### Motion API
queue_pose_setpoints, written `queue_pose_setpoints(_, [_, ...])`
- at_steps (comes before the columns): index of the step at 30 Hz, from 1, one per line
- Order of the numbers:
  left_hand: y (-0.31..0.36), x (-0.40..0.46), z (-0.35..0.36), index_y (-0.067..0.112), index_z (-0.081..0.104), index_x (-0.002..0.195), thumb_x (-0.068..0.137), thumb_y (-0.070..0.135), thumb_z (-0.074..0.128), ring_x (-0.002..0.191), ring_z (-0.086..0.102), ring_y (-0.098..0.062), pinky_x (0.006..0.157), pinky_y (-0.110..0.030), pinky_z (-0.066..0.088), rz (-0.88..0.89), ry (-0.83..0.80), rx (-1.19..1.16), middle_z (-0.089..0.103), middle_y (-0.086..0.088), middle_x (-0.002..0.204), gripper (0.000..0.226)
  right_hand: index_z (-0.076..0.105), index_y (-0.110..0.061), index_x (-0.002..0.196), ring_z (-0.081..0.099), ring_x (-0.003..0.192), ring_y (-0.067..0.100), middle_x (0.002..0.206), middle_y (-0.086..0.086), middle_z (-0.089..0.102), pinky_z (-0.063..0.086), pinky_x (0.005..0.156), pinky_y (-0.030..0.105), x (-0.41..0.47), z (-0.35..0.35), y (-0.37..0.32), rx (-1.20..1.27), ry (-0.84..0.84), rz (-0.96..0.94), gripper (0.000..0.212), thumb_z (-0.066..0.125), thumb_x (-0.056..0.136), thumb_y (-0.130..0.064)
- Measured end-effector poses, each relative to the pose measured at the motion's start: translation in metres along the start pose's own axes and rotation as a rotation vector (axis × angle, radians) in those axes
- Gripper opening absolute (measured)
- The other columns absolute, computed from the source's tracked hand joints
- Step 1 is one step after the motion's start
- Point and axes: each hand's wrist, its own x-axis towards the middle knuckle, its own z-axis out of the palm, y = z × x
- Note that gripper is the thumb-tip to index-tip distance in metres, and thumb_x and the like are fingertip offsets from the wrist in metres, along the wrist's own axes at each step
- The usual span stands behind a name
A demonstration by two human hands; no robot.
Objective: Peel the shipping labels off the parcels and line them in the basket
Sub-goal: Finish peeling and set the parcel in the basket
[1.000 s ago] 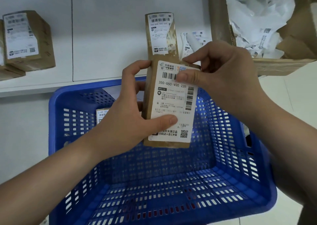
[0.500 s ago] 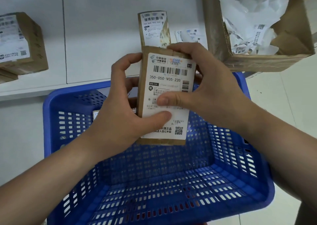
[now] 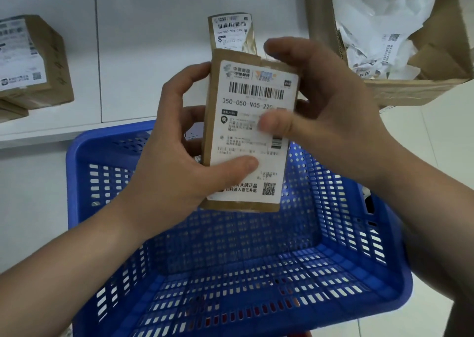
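I hold a narrow brown parcel point(image 3: 214, 110) upright above the blue plastic basket point(image 3: 333, 272). A white shipping label point(image 3: 250, 134) covers its front and lies flat. My left hand point(image 3: 174, 172) grips the parcel's left side, thumb pressed on the label's lower part. My right hand point(image 3: 325, 116) wraps the right side, its blurred thumb on the label's middle and its fingers curled over the top right corner. Behind the held parcel, part of another parcel point(image 3: 197, 159) shows inside the basket at its far wall.
Another labelled parcel point(image 3: 232, 35) stands on the white shelf point(image 3: 154, 54) behind. More brown parcels point(image 3: 33, 62) are stacked at the left. A cardboard box point(image 3: 415, 90) with crumpled white paper and labels sits at the upper right. Pale floor tiles lie to the right.
My right thumb slid from the label's top edge down to its middle. The parcel stayed upright in both hands, and my view shifted slightly.
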Motion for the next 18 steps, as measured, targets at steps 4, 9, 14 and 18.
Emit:
queue_pose_setpoints(4, [0.0048, 0.0006, -0.0022, 0.04, 0.032, 0.149, 0.066, 0.018, 0.086, 0.101, 0.077, -0.021, 0.066, -0.041, 0.066, -0.028, -0.002, -0.03, 0.065, 0.001, 0.129, 0.101, 0.045, -0.01, 0.138, 0.062, 0.123, 0.021, 0.126, 0.002, 0.063, 0.058, 0.094, 0.041, 0.0014, -0.002, 0.0001, -0.002, -0.071, 0.005, 0.089, 0.092, 0.067, -0.036])
queue_pose_setpoints(9, [0.0069, 0.0003, -0.0041, 0.045, 0.033, 0.148, 0.065, 0.017, 0.087, 0.099, 0.077, -0.021, 0.066, -0.04, 0.066, -0.043, -0.031, -0.008, 0.069, 0.006, 0.122, 0.102, 0.064, -0.005, 0.116, 0.074, 0.097, 0.013, 0.102, 0.001, 0.076, 0.062, 0.079, 0.032, 0.0054, -0.0047, -0.0071, -0.003, 0.105, -0.029, 0.025, 0.07, 0.095, -0.016])
queue_pose_setpoints(14, [0.0087, -0.0003, -0.0031, 0.046, 0.035, 0.146, 0.063, 0.019, 0.087, 0.099, 0.077, -0.021, 0.066, -0.04, 0.066, -0.068, -0.056, -0.014, 0.069, 0.007, 0.124, 0.101, 0.069, -0.012, 0.108, 0.073, 0.091, 0.018, 0.097, -0.002, 0.074, 0.062, 0.075, 0.036, 0.0052, -0.003, -0.0041, -0.124, 0.22, -0.068, 0.017, 0.054, 0.105, -0.019])
queue_pose_setpoints(18, [0.0082, 0.0017, -0.0072, 0.044, 0.037, 0.145, 0.065, 0.016, 0.085, 0.103, 0.076, -0.025, 0.068, -0.043, 0.066, -0.086, -0.042, -0.102, 0.072, 0.004, 0.123, 0.098, 0.055, -0.006, 0.137, 0.067, 0.115, 0.015, 0.119, -0.001, 0.07, 0.058, 0.093, 0.036, 0.0056, -0.0056, 0.0005, -0.074, 0.03, -0.03, 0.042, 0.064, 0.099, -0.023])
